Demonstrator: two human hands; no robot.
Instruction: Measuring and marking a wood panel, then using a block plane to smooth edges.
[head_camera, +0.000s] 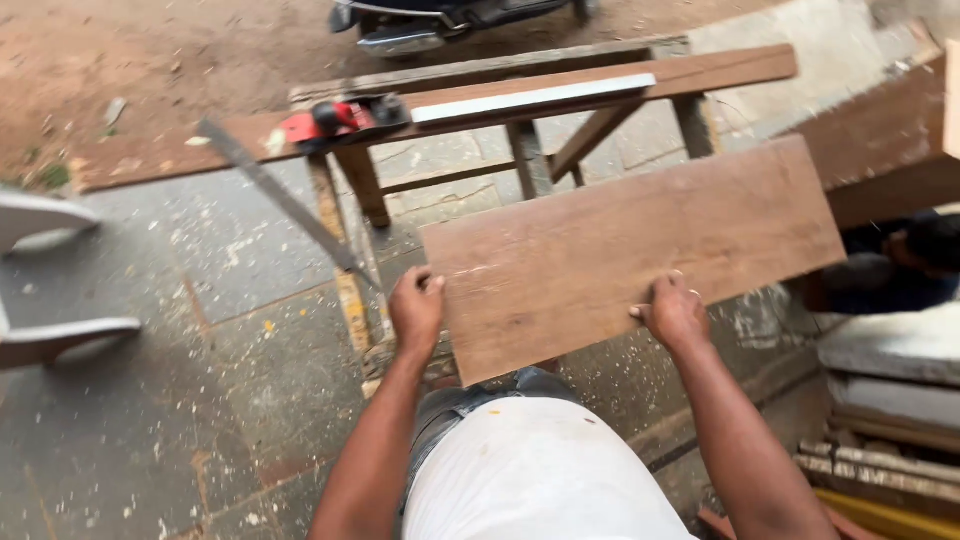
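Above the dusty stone floor (230, 330), the person held a brown wooden board (630, 250) flat in the air, left hand (415, 308) gripping its near-left corner, right hand (675, 312) closed over its near edge. It was not yet laid on the table (700, 70), where a red planer (340, 118) and a metal ruler (530, 97) rested.

bare forearms, white shirt (535, 470), grey-blue jeans (455, 405)
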